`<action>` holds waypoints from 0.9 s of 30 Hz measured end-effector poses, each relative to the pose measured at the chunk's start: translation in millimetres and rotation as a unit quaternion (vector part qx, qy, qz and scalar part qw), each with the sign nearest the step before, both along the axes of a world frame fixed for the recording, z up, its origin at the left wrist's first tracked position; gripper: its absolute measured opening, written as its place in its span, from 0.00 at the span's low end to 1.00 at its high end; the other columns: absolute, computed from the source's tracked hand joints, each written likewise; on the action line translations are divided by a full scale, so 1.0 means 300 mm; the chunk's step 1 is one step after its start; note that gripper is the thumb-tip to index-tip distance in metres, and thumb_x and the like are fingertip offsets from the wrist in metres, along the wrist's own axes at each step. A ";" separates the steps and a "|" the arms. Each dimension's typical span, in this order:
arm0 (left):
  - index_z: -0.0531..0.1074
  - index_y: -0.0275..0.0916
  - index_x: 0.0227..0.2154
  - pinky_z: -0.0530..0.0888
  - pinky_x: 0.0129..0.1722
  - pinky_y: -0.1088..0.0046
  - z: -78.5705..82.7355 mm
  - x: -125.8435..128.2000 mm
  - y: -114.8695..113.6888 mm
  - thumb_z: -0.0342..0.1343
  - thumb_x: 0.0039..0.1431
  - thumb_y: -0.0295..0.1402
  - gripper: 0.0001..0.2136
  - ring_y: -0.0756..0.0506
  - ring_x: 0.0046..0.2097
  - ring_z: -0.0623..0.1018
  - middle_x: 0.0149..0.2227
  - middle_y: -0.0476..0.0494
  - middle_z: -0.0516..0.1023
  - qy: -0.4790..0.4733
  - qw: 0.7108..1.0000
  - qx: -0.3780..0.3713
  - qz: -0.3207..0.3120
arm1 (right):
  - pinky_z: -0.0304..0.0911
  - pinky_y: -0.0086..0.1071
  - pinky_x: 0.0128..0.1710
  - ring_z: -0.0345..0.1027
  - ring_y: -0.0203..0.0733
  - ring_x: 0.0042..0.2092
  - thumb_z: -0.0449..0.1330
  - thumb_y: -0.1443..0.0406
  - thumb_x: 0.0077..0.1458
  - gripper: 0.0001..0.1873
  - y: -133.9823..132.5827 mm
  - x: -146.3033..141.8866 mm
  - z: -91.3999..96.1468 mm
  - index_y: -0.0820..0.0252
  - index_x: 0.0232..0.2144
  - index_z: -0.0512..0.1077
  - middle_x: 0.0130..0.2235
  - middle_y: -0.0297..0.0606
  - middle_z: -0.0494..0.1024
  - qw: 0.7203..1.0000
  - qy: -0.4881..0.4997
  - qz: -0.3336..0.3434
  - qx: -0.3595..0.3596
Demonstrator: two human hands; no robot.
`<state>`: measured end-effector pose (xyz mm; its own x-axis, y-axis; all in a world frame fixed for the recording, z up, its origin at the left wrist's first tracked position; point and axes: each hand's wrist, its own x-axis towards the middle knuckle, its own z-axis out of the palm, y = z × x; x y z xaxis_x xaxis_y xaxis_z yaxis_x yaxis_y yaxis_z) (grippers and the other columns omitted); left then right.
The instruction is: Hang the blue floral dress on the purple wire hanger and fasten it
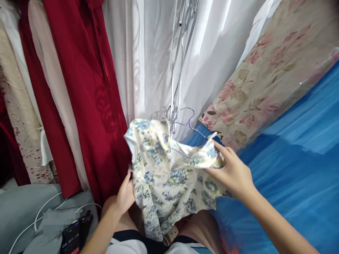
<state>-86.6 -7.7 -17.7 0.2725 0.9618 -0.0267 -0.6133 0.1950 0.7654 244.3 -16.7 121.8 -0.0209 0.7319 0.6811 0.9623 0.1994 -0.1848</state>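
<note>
- Lap (pixel 125 247), nearest the viewer; above it, the floral garment (pixel 156 176) hangs between two hands.
- Step in hand, apparently: working its shoulder about the purple hanger (pixel 189 122) (on or off, one cannot tell). Right hand (pixel 233 169): thumb and fingers pinch shoulder fabric. Left hand (pixel 125 195): grips the opposite edge, fingertips partly hidden.
- Next move seemingly calls for holding the neckline slack.
- Pale strips (pixel 173 111) beside the hook could snag; red cloth (pixel 87 88) and blue fabric (pixel 291 176) crowd both sides.
</note>
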 end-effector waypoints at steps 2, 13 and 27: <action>0.74 0.40 0.52 0.65 0.61 0.51 -0.081 0.025 -0.033 0.54 0.54 0.60 0.32 0.34 0.60 0.72 0.51 0.34 0.79 -0.018 1.000 -0.020 -0.002 | 0.65 0.36 0.31 0.74 0.58 0.43 0.65 0.51 0.44 0.44 0.063 0.013 0.048 0.50 0.63 0.62 0.47 0.43 0.75 1.000 -0.003 -0.030 0.005; 0.78 0.46 0.42 0.71 0.54 0.63 -0.155 0.082 -0.077 0.65 0.49 0.34 0.15 0.38 0.51 0.78 0.45 0.44 0.82 0.144 0.973 0.024 0.179 | 0.66 0.42 0.47 0.70 0.59 0.54 0.67 0.57 0.42 0.42 0.224 -0.078 0.093 0.50 0.60 0.63 0.57 0.42 0.73 0.997 0.061 0.050 0.021; 0.77 0.35 0.36 0.71 0.46 0.69 -0.265 0.222 -0.121 0.60 0.46 0.31 0.12 0.40 0.45 0.77 0.37 0.41 0.81 0.187 0.972 -0.013 0.144 | 0.68 0.44 0.47 0.72 0.61 0.51 0.69 0.60 0.39 0.42 0.354 0.126 0.147 0.53 0.59 0.65 0.56 0.41 0.74 0.994 0.006 0.113 -0.002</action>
<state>-20.0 -44.0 -97.2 -0.0409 0.9943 -0.0980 -0.3261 0.0794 0.9420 282.0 89.3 165.9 -0.1759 0.7122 0.6796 0.8909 0.4088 -0.1979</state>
